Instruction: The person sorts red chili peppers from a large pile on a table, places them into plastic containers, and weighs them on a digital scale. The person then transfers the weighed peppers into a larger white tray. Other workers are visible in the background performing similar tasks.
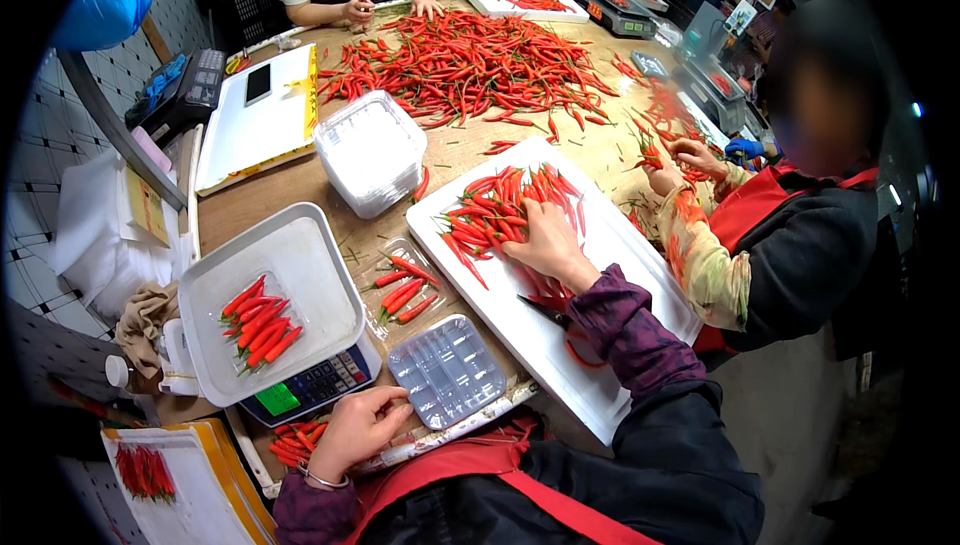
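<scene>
My right hand (551, 245) reaches down onto a heap of red chili peppers (487, 211) on a white foam tray (637, 260); its fingertips are partly hidden, so whether it grips any is unclear. Scissors (546, 311) lie under my right wrist, blades showing. My left hand (364, 425) is at the left edge of a clear plastic punnet (447, 371), thumb and forefinger slightly apart. Behind that punnet, several chilies lie in another clear punnet (405, 286). A digital scale (322, 380) carries a grey pan (300, 245) with a punnet of chilies (261, 324) in it.
A stack of clear punnets (371, 151) stands behind the scale. Beyond it spreads a large chili pile (465, 65). A phone (259, 84) lies on a white foam lid (251, 121). A co-worker's hands (679, 166) hold chilies at right; other people work across the table.
</scene>
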`<state>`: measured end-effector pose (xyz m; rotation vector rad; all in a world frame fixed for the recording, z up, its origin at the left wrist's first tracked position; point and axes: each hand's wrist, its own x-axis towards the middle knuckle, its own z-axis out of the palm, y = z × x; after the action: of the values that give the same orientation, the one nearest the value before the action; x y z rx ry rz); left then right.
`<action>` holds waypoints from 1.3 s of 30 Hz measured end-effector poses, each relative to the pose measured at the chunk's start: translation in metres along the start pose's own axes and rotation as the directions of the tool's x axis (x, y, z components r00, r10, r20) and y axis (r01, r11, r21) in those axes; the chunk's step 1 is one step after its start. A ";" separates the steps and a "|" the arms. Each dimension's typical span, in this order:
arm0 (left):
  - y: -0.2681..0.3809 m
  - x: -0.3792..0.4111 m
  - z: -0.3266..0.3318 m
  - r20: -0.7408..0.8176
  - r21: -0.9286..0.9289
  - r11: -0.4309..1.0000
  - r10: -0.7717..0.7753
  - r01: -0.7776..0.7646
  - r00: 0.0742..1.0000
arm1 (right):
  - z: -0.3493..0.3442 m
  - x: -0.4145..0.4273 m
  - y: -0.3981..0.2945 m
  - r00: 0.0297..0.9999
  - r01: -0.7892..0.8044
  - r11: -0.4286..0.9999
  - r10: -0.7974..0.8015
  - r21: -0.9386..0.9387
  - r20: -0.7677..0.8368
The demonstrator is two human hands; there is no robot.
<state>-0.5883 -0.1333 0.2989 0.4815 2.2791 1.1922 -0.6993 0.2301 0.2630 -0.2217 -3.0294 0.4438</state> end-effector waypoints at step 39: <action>0.000 0.012 0.011 -0.157 -0.053 0.989 0.125 -0.135 0.980 | 0.015 -0.009 0.055 0.925 0.068 0.708 0.219 0.703 -0.310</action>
<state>-0.5918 -0.1202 0.2900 0.5389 2.3601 1.4064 -0.6845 0.2772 0.2322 -0.3294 -2.2645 1.3487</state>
